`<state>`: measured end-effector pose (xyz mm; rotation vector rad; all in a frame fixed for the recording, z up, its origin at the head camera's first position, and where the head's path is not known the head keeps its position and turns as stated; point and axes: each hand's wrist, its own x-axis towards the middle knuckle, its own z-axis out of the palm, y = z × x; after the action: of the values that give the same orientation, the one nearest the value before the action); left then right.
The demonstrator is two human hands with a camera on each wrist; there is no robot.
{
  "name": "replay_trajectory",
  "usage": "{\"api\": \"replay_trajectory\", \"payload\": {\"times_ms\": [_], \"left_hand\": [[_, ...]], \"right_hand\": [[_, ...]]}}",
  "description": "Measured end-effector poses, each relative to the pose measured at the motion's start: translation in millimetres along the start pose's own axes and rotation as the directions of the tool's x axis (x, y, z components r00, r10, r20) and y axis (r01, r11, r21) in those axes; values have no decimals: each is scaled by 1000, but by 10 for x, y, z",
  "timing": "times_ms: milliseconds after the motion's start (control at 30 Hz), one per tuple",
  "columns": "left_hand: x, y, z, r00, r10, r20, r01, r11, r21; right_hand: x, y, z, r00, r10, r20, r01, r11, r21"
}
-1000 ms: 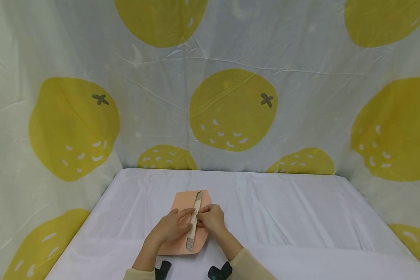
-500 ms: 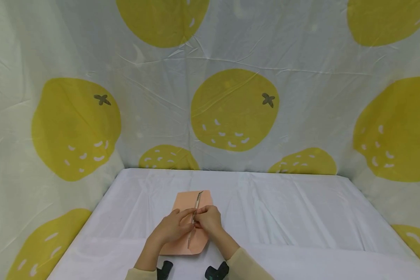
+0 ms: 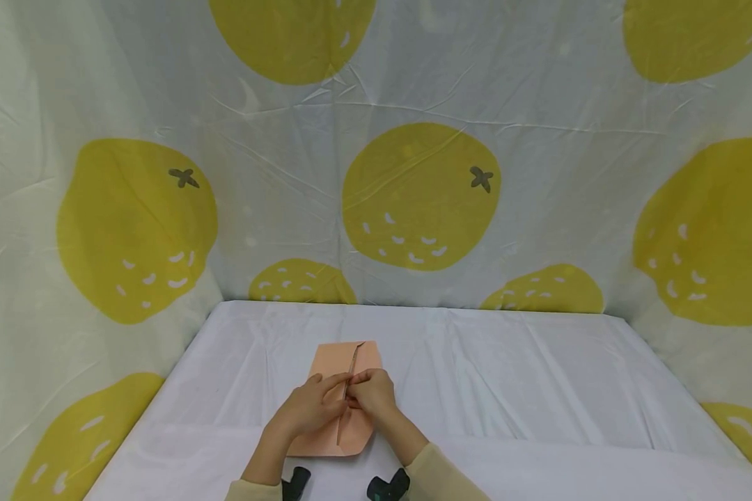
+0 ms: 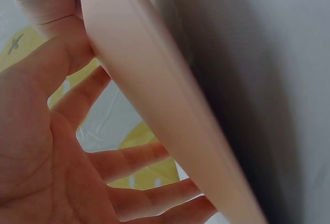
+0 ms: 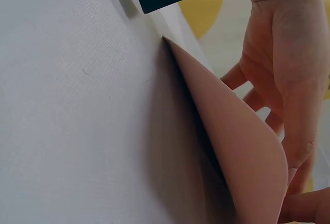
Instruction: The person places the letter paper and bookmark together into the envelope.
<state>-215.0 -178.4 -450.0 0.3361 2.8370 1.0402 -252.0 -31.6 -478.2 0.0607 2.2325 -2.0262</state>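
A peach paper envelope [image 3: 334,356] lies at the front middle of the white table, with a thin dark slit [image 3: 354,356] along its length where its flap meets the body. My left hand [image 3: 312,406] rests on the left part, fingers extended and their tips touching the paper near the slit. With curled fingers and thumb, my right hand [image 3: 374,395] pinches the flap at the middle of the slit, close against the left fingertips. In the left wrist view the envelope [image 4: 149,90] shows edge-on; its bowed side [image 5: 237,121] shows in the right wrist view.
The white-covered table [image 3: 526,390] extends right and back. Behind it hangs a pale curtain [image 3: 276,174] printed with yellow fruit. Two black wrist-worn devices sit below the hands, the left one [image 3: 296,481] and the right one [image 3: 388,485].
The gap along the envelope has narrowed from a wide strip, showing a cream and grey patterned inside, to a thin slit. My right hand has moved slightly left with the flap.
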Motion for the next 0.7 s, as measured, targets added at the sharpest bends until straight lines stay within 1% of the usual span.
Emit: {"api": "replay_trajectory", "payload": {"times_ms": [200,333,400,567,700], "left_hand": [[26,0,33,1000,6,-10,-5,1000,30],[59,-17,84,999,32,-27,-30,996,82],[73,-27,115,999,37,-34,-33,993,110],[91,-39,183,999,5,-49,4,985,171],[99,-28,201,998,-27,-61,39,978,205]], "right_hand": [[-15,4,-64,1000,13,4,-13,999,32],[-53,-10,-159,1000,7,4,-7,999,46],[-75,-17,-219,1000,0,1,0,1000,31],[-131,-32,-379,1000,-27,3,27,999,-20],[-181,-57,-511,999,-53,0,53,997,-53]]}}
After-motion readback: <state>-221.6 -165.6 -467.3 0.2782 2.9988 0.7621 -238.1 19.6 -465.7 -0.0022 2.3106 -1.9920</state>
